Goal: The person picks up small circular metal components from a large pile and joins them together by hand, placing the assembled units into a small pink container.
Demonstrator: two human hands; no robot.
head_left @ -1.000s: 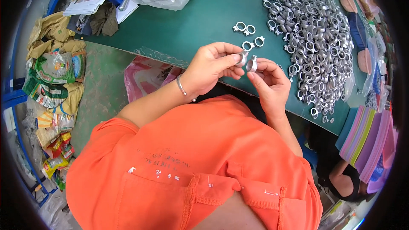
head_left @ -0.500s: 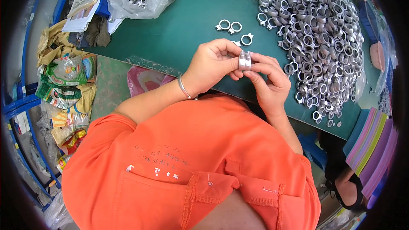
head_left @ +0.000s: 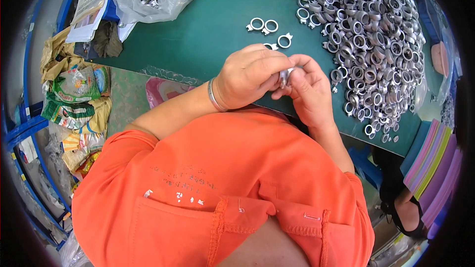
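Both my hands meet over the near edge of the green table, closed round a small silver metal ring clamp [head_left: 285, 75]. My left hand [head_left: 250, 75], with a bangle [head_left: 213, 95] at its wrist, pinches the ring from the left, its fingers covering much of it. From the right, my right hand [head_left: 311, 89] grips the same piece between thumb and fingers. Just beyond my hands lie a few loose ring clamps [head_left: 284, 41] on the tabletop, one of them partly hidden by my left hand.
A large heap of metal ring clamps [head_left: 373, 44] covers the right of the green table [head_left: 198, 44]. At the back left stand a clear plastic bag [head_left: 153, 12] of similar rings and papers [head_left: 91, 5]. Coloured foam sheets [head_left: 430, 163] are at the right; sacks [head_left: 76, 86] lie left.
My hands have turned the ring clamp, and its two lugs no longer point away from me. My left fingers now cover more of it. The whole view has shifted slightly.
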